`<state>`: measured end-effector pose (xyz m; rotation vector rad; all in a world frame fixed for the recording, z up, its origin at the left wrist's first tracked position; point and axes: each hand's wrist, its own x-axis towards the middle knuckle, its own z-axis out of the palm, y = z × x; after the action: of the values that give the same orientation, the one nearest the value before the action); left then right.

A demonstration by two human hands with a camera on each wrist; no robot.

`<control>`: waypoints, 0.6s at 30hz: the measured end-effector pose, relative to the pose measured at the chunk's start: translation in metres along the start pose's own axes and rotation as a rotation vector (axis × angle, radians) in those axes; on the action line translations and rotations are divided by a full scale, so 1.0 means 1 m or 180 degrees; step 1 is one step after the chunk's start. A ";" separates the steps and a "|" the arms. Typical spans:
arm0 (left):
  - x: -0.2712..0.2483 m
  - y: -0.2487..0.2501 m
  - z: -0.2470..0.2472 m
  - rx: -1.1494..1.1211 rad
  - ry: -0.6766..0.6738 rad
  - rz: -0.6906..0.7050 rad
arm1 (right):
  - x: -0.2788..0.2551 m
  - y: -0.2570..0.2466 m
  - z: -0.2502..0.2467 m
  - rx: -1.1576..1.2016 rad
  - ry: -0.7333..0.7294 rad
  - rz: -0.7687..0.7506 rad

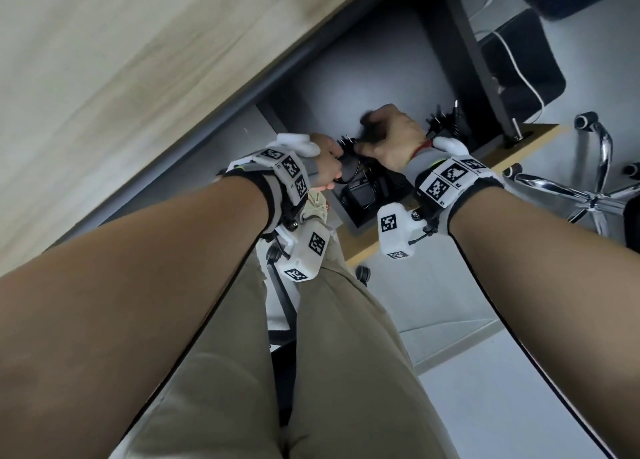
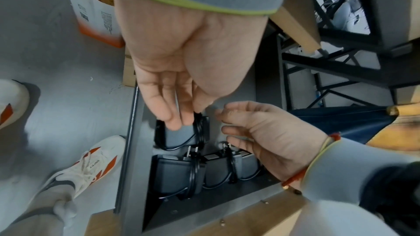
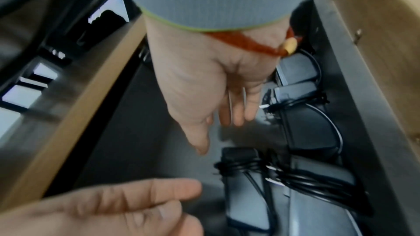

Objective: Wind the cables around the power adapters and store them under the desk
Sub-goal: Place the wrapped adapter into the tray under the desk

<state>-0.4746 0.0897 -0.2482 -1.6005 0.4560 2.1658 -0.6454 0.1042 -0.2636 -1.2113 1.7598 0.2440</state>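
A grey metal tray (image 2: 204, 209) under the desk holds several black power adapters wound with their cables. One wound adapter (image 2: 179, 137) (image 3: 245, 200) lies at the tray's far left end. My left hand (image 2: 177, 114) reaches down to it, and its straight fingertips touch the top edge by the cable loops. My right hand (image 2: 229, 126) (image 3: 218, 128) hovers just right of it with relaxed, spread fingers and holds nothing. Three more wound adapters (image 2: 175, 173) stand in a row along the tray's near wall. In the head view both hands (image 1: 346, 150) meet over the tray.
The wooden desk top (image 1: 121, 77) is above, with a black desk leg (image 1: 474, 50) to the right. More black plugs (image 1: 446, 122) sit further along the tray. A chrome chair base (image 1: 588, 195) stands at the right. A paper bag (image 2: 95, 12) and my shoes (image 2: 90, 164) are on the floor.
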 end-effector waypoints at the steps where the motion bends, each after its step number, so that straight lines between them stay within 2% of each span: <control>1: -0.004 -0.001 -0.006 -0.0109 -0.0159 0.0009 | -0.005 -0.004 -0.009 0.0126 0.0066 0.0023; 4: -0.028 -0.002 -0.004 0.0050 -0.0192 0.0086 | -0.023 -0.018 -0.031 0.0374 0.0195 -0.0020; 5: -0.037 0.000 0.005 0.0133 -0.0001 0.0226 | -0.026 -0.023 -0.035 0.0406 0.0228 0.0000; 7: -0.063 0.001 0.018 0.0421 0.0820 0.0908 | -0.037 -0.037 -0.043 0.0499 0.0279 0.0031; 8: -0.079 -0.002 0.023 0.0399 0.1082 0.1220 | -0.046 -0.046 -0.048 0.0602 0.0312 0.0011; 11: -0.116 -0.006 0.021 0.0184 0.1212 0.1653 | -0.073 -0.078 -0.067 0.0788 0.0387 -0.0092; 17: -0.196 -0.020 -0.010 -0.0002 0.1588 0.2004 | -0.128 -0.150 -0.097 0.0976 0.0339 -0.0465; 18: -0.217 -0.026 -0.025 -0.0112 0.1715 0.2052 | -0.139 -0.174 -0.100 0.0966 0.0379 -0.0563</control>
<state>-0.3850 0.0721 -0.0478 -2.2962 1.2470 2.1140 -0.5551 0.0433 -0.0452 -1.1675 1.7039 -0.1968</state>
